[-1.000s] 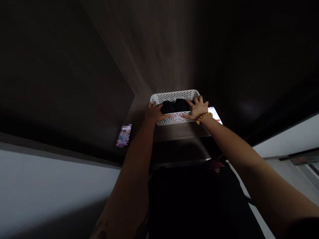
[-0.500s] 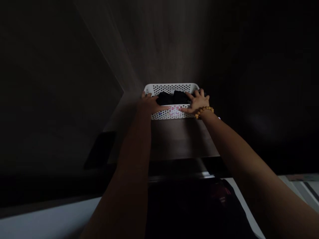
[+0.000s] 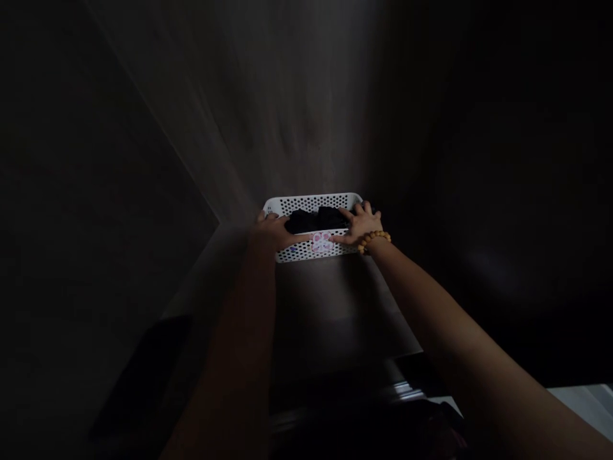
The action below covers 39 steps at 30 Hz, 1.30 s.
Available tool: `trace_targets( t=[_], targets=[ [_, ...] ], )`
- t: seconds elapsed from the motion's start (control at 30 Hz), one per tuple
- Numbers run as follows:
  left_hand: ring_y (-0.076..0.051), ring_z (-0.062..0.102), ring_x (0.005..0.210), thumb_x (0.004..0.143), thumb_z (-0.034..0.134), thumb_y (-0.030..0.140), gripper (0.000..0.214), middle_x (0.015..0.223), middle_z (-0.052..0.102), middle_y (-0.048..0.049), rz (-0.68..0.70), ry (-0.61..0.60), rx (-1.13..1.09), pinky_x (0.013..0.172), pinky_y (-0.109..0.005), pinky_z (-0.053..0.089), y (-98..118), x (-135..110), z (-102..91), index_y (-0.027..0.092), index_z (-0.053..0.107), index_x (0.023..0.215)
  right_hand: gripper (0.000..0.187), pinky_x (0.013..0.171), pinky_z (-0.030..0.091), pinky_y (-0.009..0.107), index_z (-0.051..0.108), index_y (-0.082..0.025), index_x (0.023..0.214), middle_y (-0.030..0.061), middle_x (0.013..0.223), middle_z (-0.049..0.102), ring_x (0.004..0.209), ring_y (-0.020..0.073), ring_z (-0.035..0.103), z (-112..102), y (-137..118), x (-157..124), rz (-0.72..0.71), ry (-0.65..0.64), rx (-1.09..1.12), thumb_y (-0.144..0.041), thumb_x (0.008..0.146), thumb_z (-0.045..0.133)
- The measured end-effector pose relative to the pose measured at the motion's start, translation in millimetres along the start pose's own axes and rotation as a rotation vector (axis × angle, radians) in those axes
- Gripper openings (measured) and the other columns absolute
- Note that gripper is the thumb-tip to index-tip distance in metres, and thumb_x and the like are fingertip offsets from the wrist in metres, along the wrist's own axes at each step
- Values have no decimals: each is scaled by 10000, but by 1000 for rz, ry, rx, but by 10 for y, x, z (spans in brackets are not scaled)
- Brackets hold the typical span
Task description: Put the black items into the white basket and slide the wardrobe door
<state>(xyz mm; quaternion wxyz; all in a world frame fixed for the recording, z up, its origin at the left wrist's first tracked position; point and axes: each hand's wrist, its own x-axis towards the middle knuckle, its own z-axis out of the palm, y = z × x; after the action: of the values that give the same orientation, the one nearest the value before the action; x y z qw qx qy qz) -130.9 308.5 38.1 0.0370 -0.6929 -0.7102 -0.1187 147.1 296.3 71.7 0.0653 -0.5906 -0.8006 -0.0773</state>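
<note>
Touching white perforated plastic basket (image 3: 312, 205) | long axis 9-to-3 | left hand (image 3: 272, 234) at 9 end, right hand (image 3: 360, 226) at 3 end, equally near | fingers spread on rim, grip unclear

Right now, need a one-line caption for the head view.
Left hand and right hand on a white perforated plastic basket holding dark cloth, on a dark shelf.

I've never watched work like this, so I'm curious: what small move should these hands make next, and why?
Probably lift both hands gently away. The left hand and right hand rest open on the near rim of the white perforated basket, which appears to sit level on the dark shelf.
</note>
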Motion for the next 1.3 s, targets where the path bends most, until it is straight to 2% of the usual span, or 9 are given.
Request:
trace_targets(
  t=[0.33,0.53,0.73,0.93,1.03,1.17,1.23,1.3],
  targets=[
    [-477,274,1571,662,641,954,1097,1605,517,-125,-53,-57,-53,1249,-589,333,84,90,-139,258,602,1510,1018,1111,405,708,408,-339,1644,172,1582,474,1500,450,295,137,3,219,16,22,-4,-941,825,456],
    [-453,244,1595,680,640,935,1093,1642,481,-115,-75,-102,-40,1274,-549,310,134,92,-219,248,582,1528,1036,1122,397,698,389,-323,1655,176,1599,454,1515,457,271,123,-11,229,26,-5,-2,-938,825,464],
    [-452,373,1524,747,628,885,968,1612,505,-143,-50,14,-11,1239,-645,306,192,-27,-224,252,625,1479,1033,1136,375,719,357,-335,1667,176,1623,422,1528,448,254,87,12,212,16,-30,-5,-943,834,421],
    [-457,472,1438,817,589,845,936,1540,555,-225,-80,159,6,1215,-604,318,279,-204,-202,162,613,1457,1031,1140,372,713,355,-348,1665,162,1635,418,1549,450,229,30,-4,168,30,-27,-7,-945,827,425],
    [-451,434,1476,861,598,773,965,1599,480,-265,-95,206,-4,1245,-599,276,390,-417,-260,122,474,1562,1023,1141,366,717,371,-344,1659,167,1636,419,1558,456,221,-4,-4,154,27,-37,7,-936,828,446],
    [-437,155,1629,910,601,609,935,1773,193,-194,-6,250,-49,1312,-619,123,548,-1009,-268,173,270,1667,1015,1141,364,717,380,-354,1655,165,1633,426,1556,456,233,-40,-10,124,20,-37,14,-923,821,485],
    [-427,95,1647,896,619,562,953,1789,157,-161,32,174,-55,1321,-602,135,594,-1406,-171,193,234,1687,1020,1145,353,731,364,-354,1662,166,1651,408,1569,454,215,-59,-16,100,25,-48,18,-915,821,501],
    [-429,123,1645,880,628,588,975,1787,166,-162,57,37,-40,1312,-595,190,615,-1794,-18,195,258,1692,1019,1157,308,771,329,-361,1675,157,1685,372,1596,449,165,-85,-21,74,28,-72,22,-907,832,500]
  ],
)
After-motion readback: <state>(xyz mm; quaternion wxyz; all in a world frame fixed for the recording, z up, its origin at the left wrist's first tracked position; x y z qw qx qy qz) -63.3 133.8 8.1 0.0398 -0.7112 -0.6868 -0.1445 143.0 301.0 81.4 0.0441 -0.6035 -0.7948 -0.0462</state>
